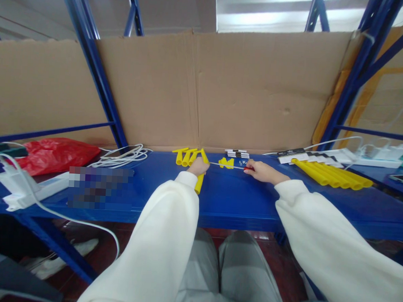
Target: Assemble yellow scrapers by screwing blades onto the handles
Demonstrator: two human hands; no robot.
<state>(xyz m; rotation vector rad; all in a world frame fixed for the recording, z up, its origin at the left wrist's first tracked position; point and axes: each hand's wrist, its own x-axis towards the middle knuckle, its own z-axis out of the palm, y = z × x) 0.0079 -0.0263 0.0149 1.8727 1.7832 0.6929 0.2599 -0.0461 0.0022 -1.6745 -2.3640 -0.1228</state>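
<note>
With our left hand we are gripping a yellow tube above the blue shelf, fingers closed around it, while our right fingers are wrapping the red handle of a thin-shafted screwdriver — its shaft is pointing toward the tube, though we cannot tell whether they are touching. Small yellow pieces are lying between our hands, and more yellow tubes are resting side by side at right.
</note>
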